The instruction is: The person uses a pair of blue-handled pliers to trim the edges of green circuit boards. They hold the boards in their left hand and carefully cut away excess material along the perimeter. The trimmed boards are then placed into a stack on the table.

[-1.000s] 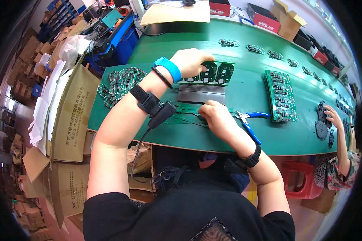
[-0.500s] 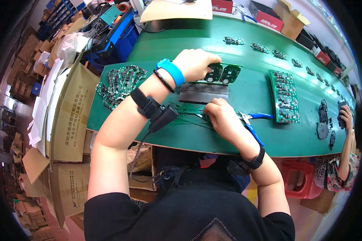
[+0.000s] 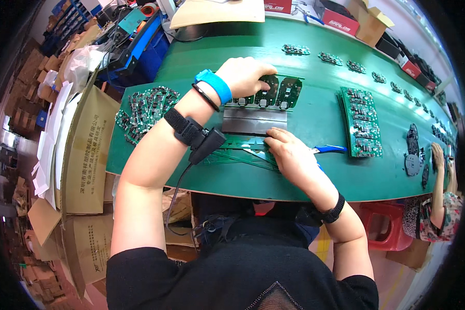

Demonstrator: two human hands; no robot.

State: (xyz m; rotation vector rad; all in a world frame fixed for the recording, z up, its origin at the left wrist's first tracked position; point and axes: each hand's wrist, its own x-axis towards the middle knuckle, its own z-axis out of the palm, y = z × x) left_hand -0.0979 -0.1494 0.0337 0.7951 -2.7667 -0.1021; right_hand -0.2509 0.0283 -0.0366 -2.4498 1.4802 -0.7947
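My left hand (image 3: 245, 75) rests palm down on a row of green circuit boards (image 3: 276, 93) lying on the green table (image 3: 315, 116); a blue wristband and a black strap with a cable are on that forearm. My right hand (image 3: 289, 152) presses its fingers on thin green frame strips (image 3: 237, 155) near the table's front edge, just below a dark grey flat plate (image 3: 253, 124). A blue-handled tool (image 3: 329, 149) lies right beside the right hand. Whether the right fingers pinch a strip is hidden.
A heap of loose green boards (image 3: 144, 111) lies at the left; a stack of panelled boards (image 3: 361, 121) at the right. Small boards run along the far edge. Another person's arm (image 3: 442, 175) works at the far right. Cardboard boxes (image 3: 85, 150) stand left of the table.
The left hand has slid a little left onto the row of boards. The right hand has stayed on the strips, shifting slightly.
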